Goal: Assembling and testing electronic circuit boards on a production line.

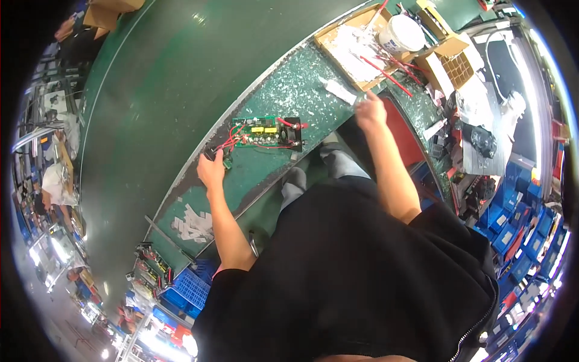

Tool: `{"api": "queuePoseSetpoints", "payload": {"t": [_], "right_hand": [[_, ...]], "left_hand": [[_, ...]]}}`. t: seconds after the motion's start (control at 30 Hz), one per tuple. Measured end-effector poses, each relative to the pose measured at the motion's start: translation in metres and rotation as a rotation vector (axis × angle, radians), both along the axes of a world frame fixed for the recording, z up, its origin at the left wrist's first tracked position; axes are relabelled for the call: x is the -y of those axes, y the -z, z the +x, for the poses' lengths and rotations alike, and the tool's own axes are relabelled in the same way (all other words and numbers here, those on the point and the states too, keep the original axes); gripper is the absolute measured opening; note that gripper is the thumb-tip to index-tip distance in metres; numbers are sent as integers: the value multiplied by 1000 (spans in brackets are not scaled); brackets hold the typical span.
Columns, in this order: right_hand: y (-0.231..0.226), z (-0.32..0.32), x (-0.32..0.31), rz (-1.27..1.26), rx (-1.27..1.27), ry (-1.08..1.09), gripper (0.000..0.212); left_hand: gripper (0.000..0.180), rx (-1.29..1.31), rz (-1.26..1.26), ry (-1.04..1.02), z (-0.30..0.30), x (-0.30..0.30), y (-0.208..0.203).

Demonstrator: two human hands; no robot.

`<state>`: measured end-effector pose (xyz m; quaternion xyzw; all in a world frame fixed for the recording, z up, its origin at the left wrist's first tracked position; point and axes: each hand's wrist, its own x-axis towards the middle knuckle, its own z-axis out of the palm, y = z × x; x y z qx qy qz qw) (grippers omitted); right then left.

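On the bench lies a green circuit board [256, 130] with yellow parts, red wires and a black fan end. My left hand [211, 171] is closed at its left side, around a small black part [209, 154] joined to the board by red wires. A small green board piece [227, 163] shows beside the fingers. Farther right, my right hand [371, 113] is closed at the near end of a white squeeze tube [339, 91], which lies slanted just over or on the bench. The fingers partly hide the tube's end.
A cardboard tray [329, 45] smeared white holds a white bucket [403, 33] and red sticks [386, 75]. A divided carton [455, 71] stands right of it. White paper strips [193, 224] lie at the bench's near left, above a blue basket [192, 288].
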<state>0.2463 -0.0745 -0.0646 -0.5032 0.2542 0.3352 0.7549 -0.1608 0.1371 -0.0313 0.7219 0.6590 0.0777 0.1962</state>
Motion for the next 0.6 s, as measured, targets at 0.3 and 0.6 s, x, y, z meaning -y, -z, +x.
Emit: {"api": "queuePoseSetpoints", "payload": {"t": [0.3,0.6], "right_hand": [[29,117,29,-28,25,301,12],[-54,117,-18,-400,1352,-487,18]], "left_hand": [[70,-394,199,35,64,70,-25],[32,-589,294,1673,208,58,-26]]}}
